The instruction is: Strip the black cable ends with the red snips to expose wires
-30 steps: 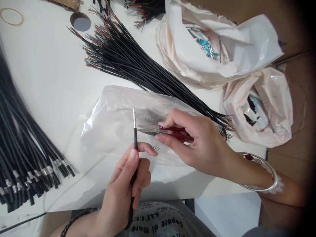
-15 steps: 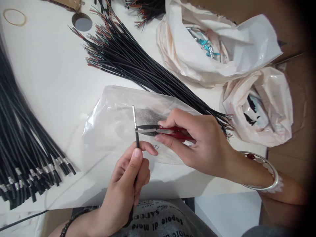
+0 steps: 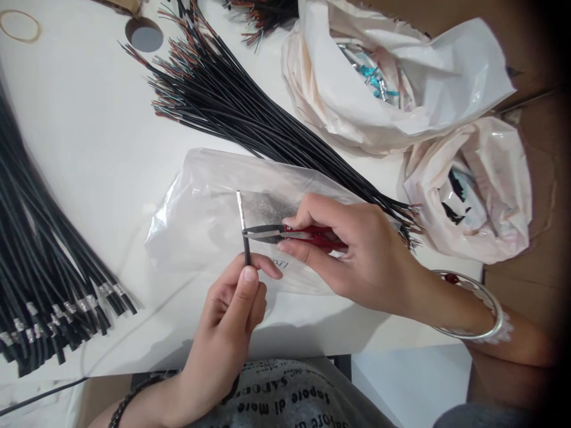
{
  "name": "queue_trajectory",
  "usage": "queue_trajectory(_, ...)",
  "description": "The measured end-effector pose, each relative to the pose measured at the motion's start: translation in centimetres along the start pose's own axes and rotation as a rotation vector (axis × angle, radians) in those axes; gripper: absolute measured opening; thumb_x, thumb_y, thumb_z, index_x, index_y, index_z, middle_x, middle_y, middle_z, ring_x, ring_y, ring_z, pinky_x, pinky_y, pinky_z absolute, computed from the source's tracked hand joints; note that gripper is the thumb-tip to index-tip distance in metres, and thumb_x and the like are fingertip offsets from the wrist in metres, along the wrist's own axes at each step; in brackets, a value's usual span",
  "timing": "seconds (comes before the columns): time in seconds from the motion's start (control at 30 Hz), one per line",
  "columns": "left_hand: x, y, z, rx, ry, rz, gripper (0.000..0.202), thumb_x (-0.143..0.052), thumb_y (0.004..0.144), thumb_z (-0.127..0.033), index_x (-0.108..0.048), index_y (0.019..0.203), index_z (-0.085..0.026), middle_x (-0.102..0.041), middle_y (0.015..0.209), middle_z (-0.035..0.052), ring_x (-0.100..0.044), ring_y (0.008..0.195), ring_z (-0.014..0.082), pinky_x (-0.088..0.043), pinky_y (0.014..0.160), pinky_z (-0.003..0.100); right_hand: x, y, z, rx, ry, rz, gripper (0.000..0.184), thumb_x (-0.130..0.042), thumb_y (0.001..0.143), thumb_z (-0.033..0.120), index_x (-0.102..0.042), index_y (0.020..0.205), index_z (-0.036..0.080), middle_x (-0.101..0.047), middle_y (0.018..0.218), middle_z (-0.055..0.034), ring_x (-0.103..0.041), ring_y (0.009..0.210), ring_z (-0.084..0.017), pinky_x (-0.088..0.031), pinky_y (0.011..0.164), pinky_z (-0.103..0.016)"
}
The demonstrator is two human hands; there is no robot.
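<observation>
Between thumb and fingers, my left hand [image 3: 238, 303] holds a black cable [image 3: 247, 251] upright, its silvery foil-covered end [image 3: 241, 211] pointing away from me. Red-handled thread snips [image 3: 307, 235] are gripped in my right hand [image 3: 357, 249]. Their dark blades meet the cable where the black jacket gives way to the foil. The index finger of my left hand stretches out below the blades. Under both hands lies a clear plastic bag [image 3: 178, 208] with some print on it.
A bundle of black cables [image 3: 267, 113] with frayed coloured wires crosses behind. More cables [image 3: 49, 249] with foil bands lie at left. Two whitish bags stand at right, one with blue and silver scraps [image 3: 375, 80], one with black scraps [image 3: 455, 202]. A round hole [image 3: 145, 35] pierces the table.
The view has shifted slightly. Both hands keep their grips, and the snips' blades stay at the same spot on the cable.
</observation>
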State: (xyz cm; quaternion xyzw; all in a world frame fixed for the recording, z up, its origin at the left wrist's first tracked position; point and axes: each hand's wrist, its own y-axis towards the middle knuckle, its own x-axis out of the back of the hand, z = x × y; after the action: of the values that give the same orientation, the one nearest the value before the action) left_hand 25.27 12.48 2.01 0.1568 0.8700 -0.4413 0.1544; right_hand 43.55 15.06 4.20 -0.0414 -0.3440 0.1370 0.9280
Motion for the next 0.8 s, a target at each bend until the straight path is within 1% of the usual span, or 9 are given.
queue_trajectory(0.23,0.36,0.05,0.15,-0.007,0.032,0.014,0.03,-0.046,0.096,-0.049,-0.055,0.088,-0.022,-0.021,0.044,-0.0105,-0.013,0.04,0.0041,-0.017,0.044,0.018,0.14,0.17,-0.31,0.002,0.036,0.014,0.021,-0.06,0.089,0.024,-0.044,0.077,0.02,-0.055,0.065,0.0062,-0.048,0.056,-0.007,-0.033,0.053,-0.022)
queue_trajectory(0.37,0.42,0.11,0.15,-0.004,0.033,0.022,0.03,-0.046,0.096,-0.049,-0.055,0.088,-0.022,-0.019,0.046,-0.0101,-0.012,0.041,0.0045,-0.016,0.043,0.017,0.08,0.12,-0.27,-0.017,0.044,0.011,0.021,-0.06,0.09,0.024,-0.044,0.077,0.021,-0.054,0.064,0.0065,-0.047,0.056,-0.007,-0.033,0.054,-0.022)
queue_trajectory(0.57,0.11,0.25,0.04,0.046,0.027,0.019,0.031,-0.046,0.096,-0.05,-0.055,0.087,-0.022,-0.02,0.045,-0.0103,-0.012,0.04,0.0043,-0.016,0.042,0.017,-0.21,0.24,-0.45,-0.004,0.001,0.005,0.026,-0.059,0.089,0.022,-0.039,0.073,0.021,-0.052,0.061,0.007,-0.043,0.054,-0.007,-0.031,0.053,-0.022)
queue_trajectory(0.7,-0.08,0.32,0.0,0.057,-0.031,0.004,0.031,-0.047,0.096,-0.049,-0.055,0.086,-0.021,-0.019,0.045,-0.0107,-0.011,0.039,0.0041,-0.017,0.043,0.019,-0.43,0.15,-0.54,-0.03,-0.058,-0.07,0.023,-0.058,0.091,0.024,-0.042,0.074,0.021,-0.054,0.062,0.0067,-0.044,0.052,-0.007,-0.032,0.053,-0.023)
queue_trajectory(0.8,0.07,0.4,0.24,0.035,0.002,-0.013,0.03,-0.048,0.095,-0.05,-0.057,0.089,-0.021,-0.02,0.044,-0.011,-0.012,0.039,0.0044,-0.016,0.043,0.02,-0.4,-0.26,-0.41,-0.021,-0.124,-0.108,0.02,-0.058,0.09,0.024,-0.044,0.076,0.021,-0.06,0.064,0.0055,-0.049,0.051,-0.008,-0.033,0.052,-0.024)
